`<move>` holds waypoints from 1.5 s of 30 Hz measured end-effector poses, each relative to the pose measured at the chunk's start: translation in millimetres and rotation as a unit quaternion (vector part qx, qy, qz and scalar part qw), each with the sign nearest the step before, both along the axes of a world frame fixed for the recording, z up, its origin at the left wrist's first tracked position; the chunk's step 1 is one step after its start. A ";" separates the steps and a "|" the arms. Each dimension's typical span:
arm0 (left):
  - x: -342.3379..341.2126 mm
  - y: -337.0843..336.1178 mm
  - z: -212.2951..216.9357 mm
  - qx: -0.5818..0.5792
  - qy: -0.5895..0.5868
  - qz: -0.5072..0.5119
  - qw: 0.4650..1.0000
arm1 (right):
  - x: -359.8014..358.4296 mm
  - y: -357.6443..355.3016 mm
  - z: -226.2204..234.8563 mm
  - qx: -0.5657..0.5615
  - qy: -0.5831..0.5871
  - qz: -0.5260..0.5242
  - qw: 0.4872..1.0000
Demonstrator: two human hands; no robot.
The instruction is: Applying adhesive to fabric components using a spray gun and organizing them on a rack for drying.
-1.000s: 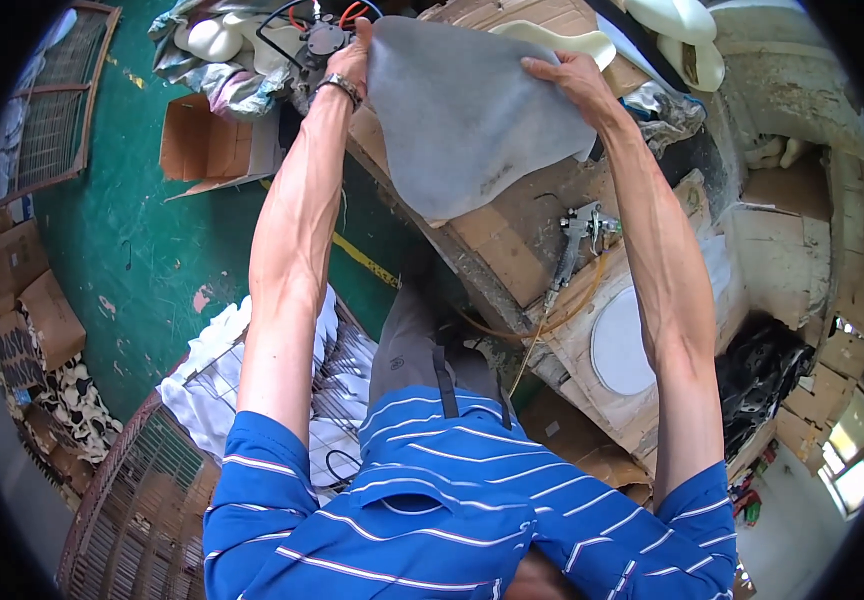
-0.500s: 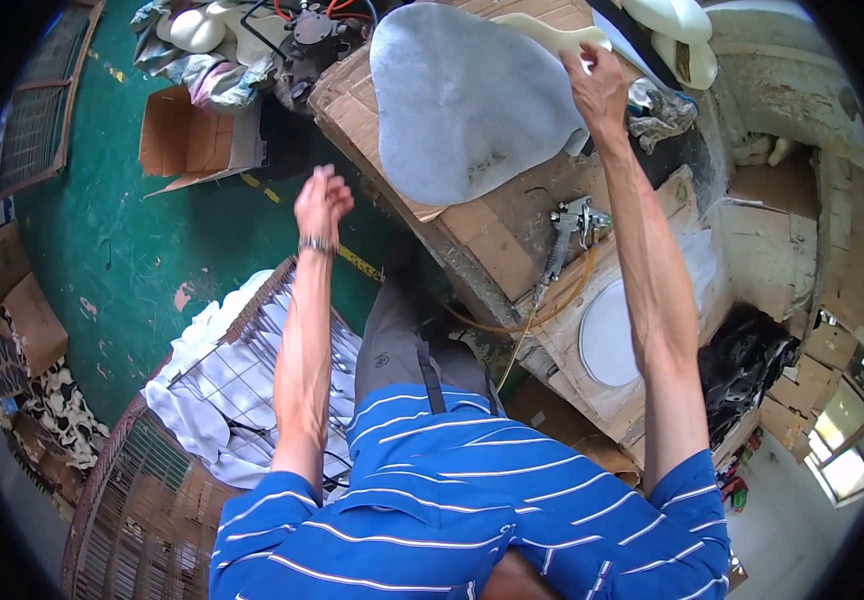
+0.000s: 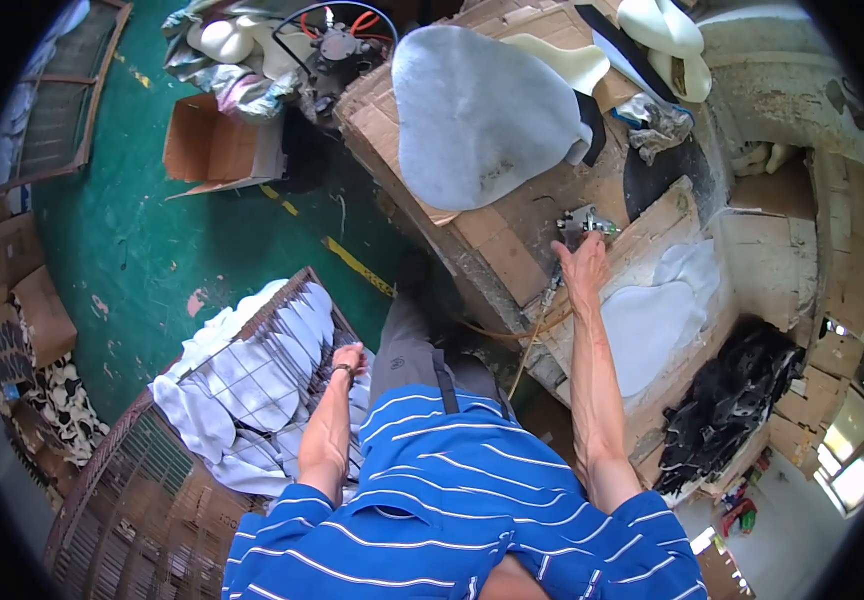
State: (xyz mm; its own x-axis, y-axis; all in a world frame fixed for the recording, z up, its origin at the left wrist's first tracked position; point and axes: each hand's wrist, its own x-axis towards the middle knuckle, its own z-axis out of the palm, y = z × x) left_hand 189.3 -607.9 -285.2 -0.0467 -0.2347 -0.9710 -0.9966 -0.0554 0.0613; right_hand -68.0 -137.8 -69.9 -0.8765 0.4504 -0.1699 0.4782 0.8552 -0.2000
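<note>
Over the cardboard-covered bench, my right hand (image 3: 584, 268) has its fingers curled round a metal spray gun (image 3: 580, 222), thumb on the left side. The gun's handle is mostly hidden by the hand. At the right edge of a wire rack (image 3: 297, 375), my left hand (image 3: 351, 358) is closed beside white sheet pieces (image 3: 242, 375); what it holds, if anything, is hidden. Beyond the gun lies a large rounded grey-white sheet (image 3: 487, 120). Right of my right forearm lies another white sheet piece (image 3: 642, 335) on cardboard.
A cream moulded shape (image 3: 567, 62) lies partly under the grey-white sheet, and pale moulded pieces (image 3: 667, 30) stand at the far right. A yellow hose (image 3: 512, 328) hangs off the bench. Black pieces (image 3: 727, 400) are heaped at right. An open cardboard box (image 3: 217, 150) sits on the green floor.
My right hand has come back from the far edge of the grey-white sheet to the spray gun. My left hand has dropped from above the floor to the wire rack's edge.
</note>
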 end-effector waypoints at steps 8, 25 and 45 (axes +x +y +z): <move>-142.6 60.3 29.1 0.099 0.223 0.040 0.969 | 15.5 31.0 -40.6 0.078 -0.009 0.029 0.997; 22.4 -6.0 -3.2 -0.046 0.017 -0.008 0.999 | 115.2 0.0 67.0 -0.414 0.111 -0.179 0.886; -46.7 268.0 483.8 0.358 0.689 -0.381 0.503 | 428.1 76.5 252.0 -0.450 0.177 -0.211 0.849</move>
